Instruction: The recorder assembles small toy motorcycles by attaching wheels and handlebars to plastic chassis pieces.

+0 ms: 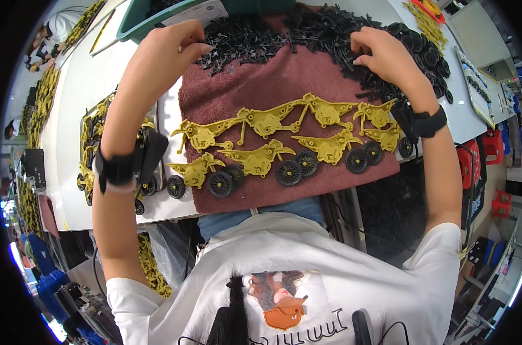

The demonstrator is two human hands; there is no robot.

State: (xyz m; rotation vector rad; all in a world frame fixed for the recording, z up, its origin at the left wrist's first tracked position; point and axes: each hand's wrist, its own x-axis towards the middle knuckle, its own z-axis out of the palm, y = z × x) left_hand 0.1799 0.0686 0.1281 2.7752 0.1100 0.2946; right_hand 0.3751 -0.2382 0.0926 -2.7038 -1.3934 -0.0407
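Observation:
My left hand (177,46) is at the near edge of a heap of small black plastic parts (243,43), its fingers curled toward the thumb. Over the right part of the heap, my right hand (384,54) is also curled, fingertips close to the thumb. Whatever either pinches is too small to make out. Below them on a brown-red cloth (249,80) lie two rows of yellow plastic toy motorcycle body pieces (266,122). Black spoked wheels (288,172) sit along the lower row, beside or against those pieces. Each wrist wears a black strap.
A green bin (157,23) stands behind the heap. Black wheels (427,54) are piled at the far right, with yellow parts (425,26) beyond. A tray of yellow and black pieces (94,138) lies left of the cloth. Red stools (494,146) stand off to the right.

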